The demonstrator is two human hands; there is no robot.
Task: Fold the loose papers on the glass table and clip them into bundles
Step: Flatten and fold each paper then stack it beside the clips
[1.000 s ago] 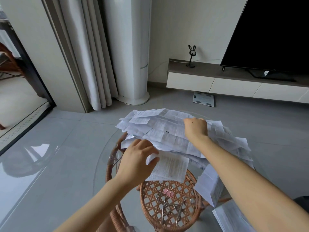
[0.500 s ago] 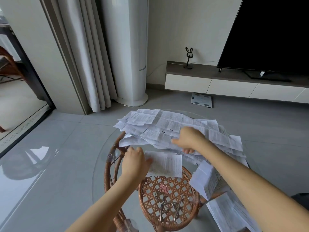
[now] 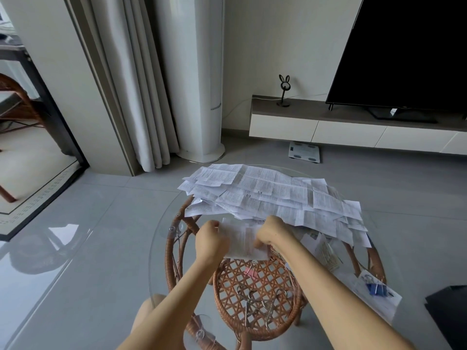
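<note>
1. The left grip (image 3: 211,242) is curled closed on the left edge of a printed sheet (image 3: 243,242). The fingers are tucked in against the paper and the back of the hand faces the camera.
2. The right grip (image 3: 271,232) is curled closed on the right edge of the same sheet, with the wrist bent and the knuckles turned down toward the paper. The fingertips are hidden, so I cannot tell exactly how they pinch it.
3. The sheet is stretched between the two grips, blurred and slightly bowed. It sits just in front of the near edge of the paper pile, above the round glass counter (image 3: 161,274).
4. The pile of loose papers (image 3: 265,195) is spread across the far half of the counter. It is many overlapping creased printed sheets, some of them overhanging on the right.
5. To the right of the right forearm a folded paper (image 3: 326,253) lies on the glass. Nearer the counter's right rim is a bundle held by a blue binder clip (image 3: 376,289).
6. Below the grips is a round woven rattan basket (image 3: 283,322). It holds a pink binder clip (image 3: 250,272) and several metal clips (image 3: 252,301). I cannot tell whether it stands on the glass or under it.
7. Beyond the counter, a bathroom scale (image 3: 304,152) lies on the grey floor. A television (image 3: 404,51) stands on a low cabinet (image 3: 316,127), and a curtain (image 3: 141,84) hangs to the left.
</note>
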